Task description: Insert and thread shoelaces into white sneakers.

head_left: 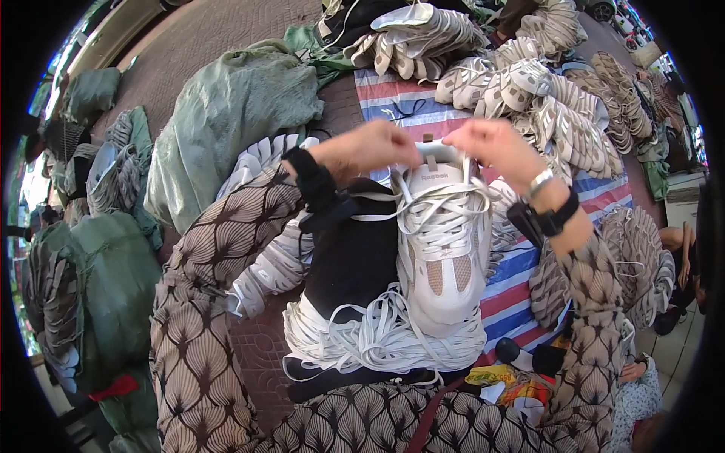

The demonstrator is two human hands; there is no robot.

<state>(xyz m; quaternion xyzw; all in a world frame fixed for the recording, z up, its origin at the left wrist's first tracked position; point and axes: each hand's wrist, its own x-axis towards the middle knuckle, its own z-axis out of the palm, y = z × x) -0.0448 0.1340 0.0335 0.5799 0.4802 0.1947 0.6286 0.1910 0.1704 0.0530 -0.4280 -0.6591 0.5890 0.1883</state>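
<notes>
A white and beige sneaker (445, 298) rests in front of me, toe toward me, with white laces (438, 219) threaded across its tongue. At the left side of its collar, my left hand (374, 147) is closed in a pinch on a shoelace. My right hand (495, 147) pinches a shoelace at the collar's right side. The fingers partly hide both lace ends. Below the toe lies a thick bundle of loose white shoelaces (362, 336) on black cloth (351, 260).
Rows of stacked shoe uppers (566, 128) lie on a striped tarp (498, 302) ahead and right. Pale green sacks (234, 113) stand left, more shoe uppers (276, 260) near my left forearm. A yellow and red packet (513, 381) is near my lap. Another person (638, 392) sits lower right.
</notes>
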